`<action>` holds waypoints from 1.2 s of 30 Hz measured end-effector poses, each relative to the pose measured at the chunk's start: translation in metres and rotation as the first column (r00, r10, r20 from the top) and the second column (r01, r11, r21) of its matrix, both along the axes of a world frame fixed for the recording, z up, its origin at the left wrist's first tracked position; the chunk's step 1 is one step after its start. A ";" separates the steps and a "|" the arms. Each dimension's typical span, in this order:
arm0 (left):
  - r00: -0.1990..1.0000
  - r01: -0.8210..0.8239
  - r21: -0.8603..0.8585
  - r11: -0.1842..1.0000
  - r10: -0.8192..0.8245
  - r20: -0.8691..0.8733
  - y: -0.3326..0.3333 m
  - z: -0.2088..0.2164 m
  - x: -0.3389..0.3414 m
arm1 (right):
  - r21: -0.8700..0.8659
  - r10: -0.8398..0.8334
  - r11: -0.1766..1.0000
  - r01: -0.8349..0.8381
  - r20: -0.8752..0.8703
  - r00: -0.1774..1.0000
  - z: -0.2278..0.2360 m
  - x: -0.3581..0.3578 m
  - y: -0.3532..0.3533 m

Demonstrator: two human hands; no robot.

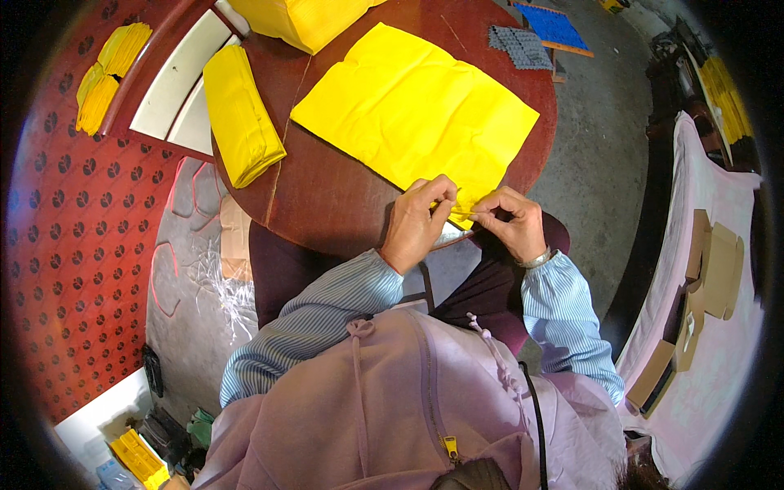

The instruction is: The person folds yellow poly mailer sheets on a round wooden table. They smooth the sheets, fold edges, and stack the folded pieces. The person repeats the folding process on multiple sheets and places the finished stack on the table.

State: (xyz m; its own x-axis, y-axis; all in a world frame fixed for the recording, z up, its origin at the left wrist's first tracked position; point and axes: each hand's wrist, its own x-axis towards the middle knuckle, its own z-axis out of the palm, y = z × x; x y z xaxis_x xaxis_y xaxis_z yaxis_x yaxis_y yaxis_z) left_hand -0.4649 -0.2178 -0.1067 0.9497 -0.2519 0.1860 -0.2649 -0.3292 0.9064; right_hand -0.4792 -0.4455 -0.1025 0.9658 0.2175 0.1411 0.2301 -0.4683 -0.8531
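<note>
A large creased yellow sheet (412,102), cloth-like or paper, lies across the round dark-red table (327,204). Its near corner reaches the table's front edge between my hands. My left hand (416,222) is closed in a pinch at that corner, thumb and forefinger together. Just to the right, my right hand (516,224) pinches too, its fingertips touching the same corner. A thin yellowish strip seems to run between the fingertips; whether it is the sheet's edge or a separate piece, I cannot make out.
A folded yellow stack (241,118) lies on the table's left, with a bigger yellow pile (306,20) at the far edge. A grey bumpy mat (519,47) sits far right, near a blue-topped stool (555,28). Cardboard boxes (719,269) rest on a pale cloth at right.
</note>
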 end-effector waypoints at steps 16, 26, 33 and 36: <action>1.000 0.015 0.007 1.000 -0.015 0.021 0.001 0.001 0.000 | 0.003 -0.009 1.000 0.009 0.016 1.000 0.003 -0.002 0.003; 1.000 -0.009 -0.001 1.000 0.009 0.016 -0.002 -0.002 -0.002 | 0.021 -0.017 1.000 0.016 0.012 1.000 0.002 0.000 0.004; 0.999 -0.038 0.009 0.999 0.038 0.017 -0.003 -0.007 -0.004 | 0.018 -0.023 1.000 0.023 -0.003 1.000 0.002 0.000 0.004; 0.999 -0.012 0.014 1.000 0.011 0.047 -0.001 -0.007 -0.002 | 0.027 -0.024 0.999 0.025 -0.010 1.000 0.001 0.001 0.003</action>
